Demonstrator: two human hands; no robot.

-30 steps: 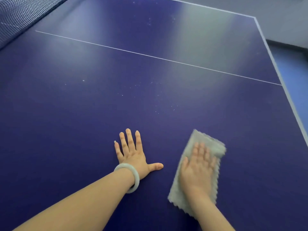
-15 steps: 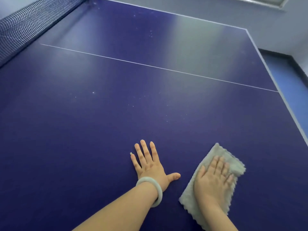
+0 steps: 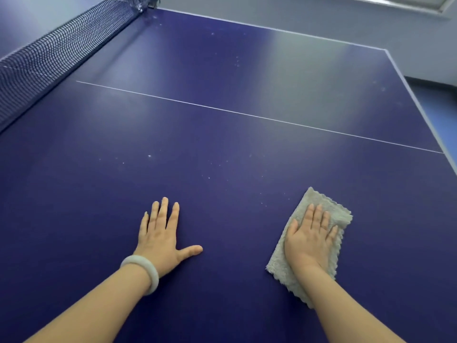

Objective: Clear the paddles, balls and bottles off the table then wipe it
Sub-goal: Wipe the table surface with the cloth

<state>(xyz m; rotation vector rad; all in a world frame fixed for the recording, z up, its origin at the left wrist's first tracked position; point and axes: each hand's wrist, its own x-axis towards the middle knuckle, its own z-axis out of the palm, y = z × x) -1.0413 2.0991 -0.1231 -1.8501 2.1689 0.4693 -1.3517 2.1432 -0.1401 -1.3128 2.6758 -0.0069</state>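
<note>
The dark blue table-tennis table (image 3: 222,149) fills the view, with small white specks scattered on its near half. A folded grey cloth (image 3: 329,209) lies flat on it at the lower right. My right hand (image 3: 310,237) presses down on the cloth with straight fingers. My left hand (image 3: 162,233) rests flat on the bare table to the left of the cloth, fingers spread, a pale bangle on its wrist. No paddles, balls or bottles are in sight.
The black net (image 3: 57,50) runs along the upper left. A thin white centre line (image 3: 247,115) crosses the table. The table's right edge (image 3: 420,105) drops off to a blue floor (image 3: 442,107); a grey wall stands behind.
My right hand has slid the cloth to the right across the table. The camera has tilted up, so more of the net and far edge shows. My left hand stays flat.
</note>
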